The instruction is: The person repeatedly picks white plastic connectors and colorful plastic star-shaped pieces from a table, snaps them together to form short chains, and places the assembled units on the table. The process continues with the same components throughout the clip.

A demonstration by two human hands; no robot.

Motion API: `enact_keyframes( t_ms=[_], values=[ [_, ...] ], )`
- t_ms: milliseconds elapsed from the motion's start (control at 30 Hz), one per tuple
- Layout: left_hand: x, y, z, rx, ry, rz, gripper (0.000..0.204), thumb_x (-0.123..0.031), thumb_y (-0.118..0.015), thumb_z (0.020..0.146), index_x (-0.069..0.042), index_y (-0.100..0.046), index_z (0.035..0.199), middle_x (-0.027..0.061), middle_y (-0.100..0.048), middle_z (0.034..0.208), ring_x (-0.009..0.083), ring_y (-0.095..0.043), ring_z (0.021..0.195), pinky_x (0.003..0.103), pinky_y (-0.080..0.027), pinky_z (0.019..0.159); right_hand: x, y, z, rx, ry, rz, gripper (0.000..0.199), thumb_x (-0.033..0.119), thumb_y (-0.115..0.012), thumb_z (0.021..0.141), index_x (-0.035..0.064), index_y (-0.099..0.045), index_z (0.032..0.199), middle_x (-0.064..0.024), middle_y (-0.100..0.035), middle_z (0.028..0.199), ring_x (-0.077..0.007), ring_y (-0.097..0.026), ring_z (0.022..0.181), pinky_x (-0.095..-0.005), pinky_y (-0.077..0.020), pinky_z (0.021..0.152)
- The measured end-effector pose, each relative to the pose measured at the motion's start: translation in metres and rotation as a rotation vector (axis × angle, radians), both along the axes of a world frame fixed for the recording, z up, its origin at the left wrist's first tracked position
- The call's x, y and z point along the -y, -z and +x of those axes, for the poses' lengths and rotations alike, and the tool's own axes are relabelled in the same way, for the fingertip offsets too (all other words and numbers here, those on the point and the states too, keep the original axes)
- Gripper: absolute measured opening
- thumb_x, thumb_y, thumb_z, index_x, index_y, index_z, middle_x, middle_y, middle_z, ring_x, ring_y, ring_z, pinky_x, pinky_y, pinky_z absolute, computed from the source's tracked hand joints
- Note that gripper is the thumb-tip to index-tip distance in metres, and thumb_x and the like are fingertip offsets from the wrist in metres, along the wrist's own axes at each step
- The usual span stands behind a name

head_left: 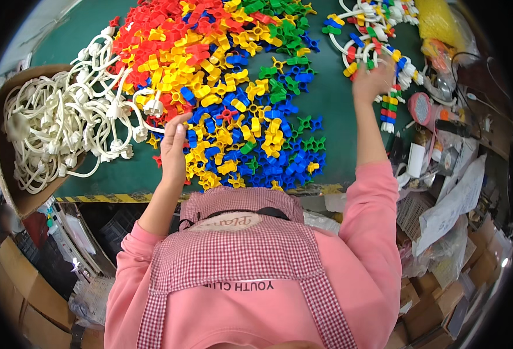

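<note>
My left hand (175, 148) is at the left edge of a pile of small plastic connector pieces, its fingers closed around the end of a white cord (146, 124). That cord has a white flared end cap (153, 106). Beside the fingers lie red and blue pieces (188, 135). At the far right my right hand (374, 82) reaches over several white cord loops (339, 43) threaded with coloured pieces. Its fingers look spread, though slightly blurred, and I see nothing held in them. A threaded stack (389, 109) of coloured pieces hangs down next to its wrist.
A cardboard box (0, 145) full of tangled white cords (53, 122) stands at the left. Red, yellow, blue and green pieces (227, 93) cover the middle of the green table (338, 122). A pink round object (419, 109), cables and a yellow bag (440, 23) crowd the right edge.
</note>
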State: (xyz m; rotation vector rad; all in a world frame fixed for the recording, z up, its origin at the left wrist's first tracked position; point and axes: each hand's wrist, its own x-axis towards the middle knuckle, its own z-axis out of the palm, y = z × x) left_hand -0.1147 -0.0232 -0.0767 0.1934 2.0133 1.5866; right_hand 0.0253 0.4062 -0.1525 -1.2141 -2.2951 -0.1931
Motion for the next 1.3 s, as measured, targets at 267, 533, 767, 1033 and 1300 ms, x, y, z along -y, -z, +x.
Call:
enact_keyframes(
  t_ms=[267, 533, 767, 1033, 1300],
  values=[
    [0.026, 0.003, -0.018, 0.001, -0.054, -0.080, 0.031, -0.027, -0.044, 0.097, -0.006, -0.059, 0.114, 0.0001, -0.058, 0.113, 0.0077, -0.050, 0.096, 0.022, -0.039, 0.074, -0.053, 0.056, -0.046, 0.644, -0.091, -0.061, 0.044, 0.023, -0.049, 0.089, 0.0284, -0.044, 0.133, 0.0013, -0.042, 0.138, -0.0288, -0.033, 0.129, -0.0506, -0.0213, 0.105],
    [0.039, 0.009, -0.021, 0.104, -0.146, -0.102, 0.030, -0.025, -0.045, 0.096, -0.006, -0.058, 0.115, -0.0014, -0.058, 0.105, 0.0041, -0.048, 0.088, 0.019, -0.039, 0.070, -0.093, 0.123, -0.169, -0.137, -0.454, -0.414, 0.049, 0.051, -0.038, 0.092, 0.0172, -0.057, 0.123, -0.0087, -0.044, 0.135, -0.0265, -0.037, 0.126, -0.0441, -0.0197, 0.105],
    [0.071, 0.049, -0.047, -0.375, -0.200, -0.455, 0.055, 0.004, -0.053, 0.072, -0.004, -0.046, 0.126, 0.0148, -0.045, 0.121, 0.0292, -0.042, 0.118, 0.037, -0.032, 0.101, 0.025, 0.072, -0.177, -0.198, -0.611, -1.171, 0.041, 0.041, -0.057, 0.087, 0.0103, -0.063, 0.113, -0.0125, -0.060, 0.109, -0.0282, -0.055, 0.106, -0.0339, -0.0381, 0.094],
    [0.077, 0.079, -0.116, -0.999, 0.284, -0.962, 0.062, -0.003, -0.059, 0.071, -0.009, -0.041, 0.130, 0.0127, -0.043, 0.131, 0.0323, -0.042, 0.120, 0.042, -0.035, 0.099, 0.114, -0.003, -0.101, -0.009, -0.843, -0.967, 0.035, 0.025, -0.068, 0.077, 0.0071, -0.060, 0.107, -0.0122, -0.051, 0.119, -0.0265, -0.048, 0.116, -0.0344, -0.0363, 0.097],
    [0.089, 0.059, -0.162, -1.316, 0.055, -0.848, 0.043, -0.018, -0.061, 0.074, -0.011, -0.053, 0.115, 0.0119, -0.054, 0.116, 0.0272, -0.052, 0.106, 0.039, -0.039, 0.092, 0.215, -0.024, -0.037, 0.079, -0.863, -0.798, 0.045, 0.011, -0.071, 0.074, 0.0120, -0.054, 0.116, -0.0126, -0.047, 0.122, -0.0327, -0.050, 0.111, -0.0384, -0.0449, 0.090]
  ],
)
